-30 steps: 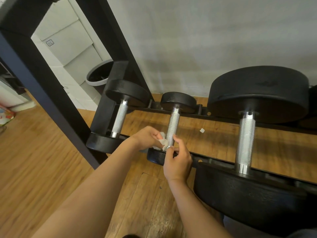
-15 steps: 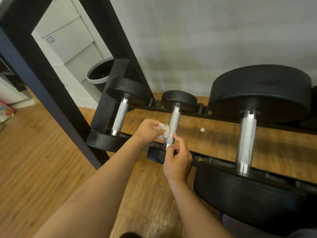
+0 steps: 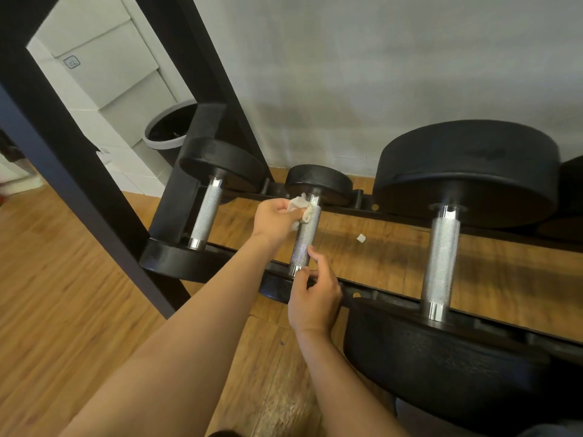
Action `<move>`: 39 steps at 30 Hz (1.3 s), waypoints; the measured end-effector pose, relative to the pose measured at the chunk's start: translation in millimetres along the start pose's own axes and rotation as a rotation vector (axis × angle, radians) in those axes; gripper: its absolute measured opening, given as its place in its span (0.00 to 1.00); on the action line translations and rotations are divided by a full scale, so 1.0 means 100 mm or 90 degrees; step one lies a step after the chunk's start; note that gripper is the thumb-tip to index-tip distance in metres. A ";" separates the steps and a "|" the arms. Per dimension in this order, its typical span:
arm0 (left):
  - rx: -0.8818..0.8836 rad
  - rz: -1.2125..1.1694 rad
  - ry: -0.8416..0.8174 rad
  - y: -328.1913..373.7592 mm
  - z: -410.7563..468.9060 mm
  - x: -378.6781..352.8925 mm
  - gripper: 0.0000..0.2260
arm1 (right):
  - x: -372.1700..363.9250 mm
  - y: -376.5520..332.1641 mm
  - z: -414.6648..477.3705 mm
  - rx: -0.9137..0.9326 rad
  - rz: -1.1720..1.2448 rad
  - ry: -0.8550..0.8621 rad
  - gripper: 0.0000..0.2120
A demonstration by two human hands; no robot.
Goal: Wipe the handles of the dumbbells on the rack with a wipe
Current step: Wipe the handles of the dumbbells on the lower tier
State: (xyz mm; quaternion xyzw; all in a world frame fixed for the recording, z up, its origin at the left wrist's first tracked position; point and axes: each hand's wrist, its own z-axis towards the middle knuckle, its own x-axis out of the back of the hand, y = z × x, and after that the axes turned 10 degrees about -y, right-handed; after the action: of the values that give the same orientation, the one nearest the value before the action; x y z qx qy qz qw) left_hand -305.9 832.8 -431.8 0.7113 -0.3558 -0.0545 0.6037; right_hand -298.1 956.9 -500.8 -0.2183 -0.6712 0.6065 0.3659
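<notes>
Three black dumbbells with knurled silver handles lie across the black rack. My left hand grips a crumpled white wipe and presses it against the far end of the middle dumbbell's handle. My right hand pinches the near end of that same handle with thumb and fingertips. The left dumbbell's handle and the large right dumbbell's handle are untouched.
A small white scrap lies on the wooden floor beneath the rack. A grey bin with a black liner stands at the back left beside white tiles. Black frame posts slant across the left. A grey wall runs behind.
My left hand has slid the wipe along the middle handle from its near end up to its far end. My right hand has stayed at the near end.
</notes>
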 end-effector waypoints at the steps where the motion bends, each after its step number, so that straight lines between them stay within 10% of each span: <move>1: -0.003 -0.009 0.010 0.00 0.02 -0.01 0.04 | 0.00 0.00 0.00 0.002 0.004 -0.001 0.23; 39: -0.102 0.189 0.193 0.17 -0.17 -0.32 0.07 | -0.04 -0.04 -0.02 0.006 0.032 0.023 0.21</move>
State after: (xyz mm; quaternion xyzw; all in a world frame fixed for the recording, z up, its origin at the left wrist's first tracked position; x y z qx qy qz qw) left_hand -328.3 864.9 -422.9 0.6007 -0.3562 0.1144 0.7065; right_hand -293.5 954.7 -497.6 -0.2440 -0.6562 0.6146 0.3636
